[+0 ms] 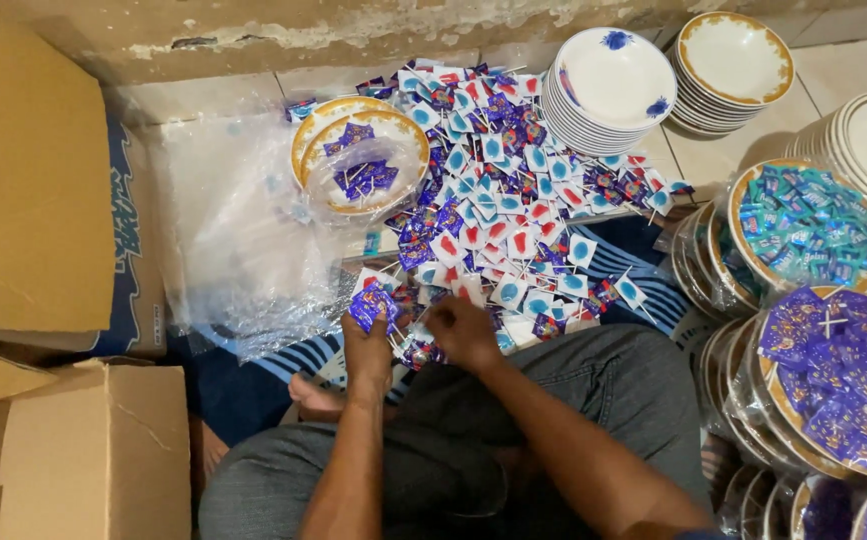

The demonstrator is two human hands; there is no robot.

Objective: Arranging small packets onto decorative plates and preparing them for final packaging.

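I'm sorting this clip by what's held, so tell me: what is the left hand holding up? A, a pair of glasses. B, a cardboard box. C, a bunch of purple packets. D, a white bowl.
C: the left hand is closed on a bunch of purple packets raised above the pile of packets on the floor, while the bowls, glasses and boxes lie apart from it.

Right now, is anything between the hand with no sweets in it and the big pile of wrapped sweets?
Nothing visible. The right hand already rests at the near edge of the pile of wrapped sweets; the left hand holds purple packets.
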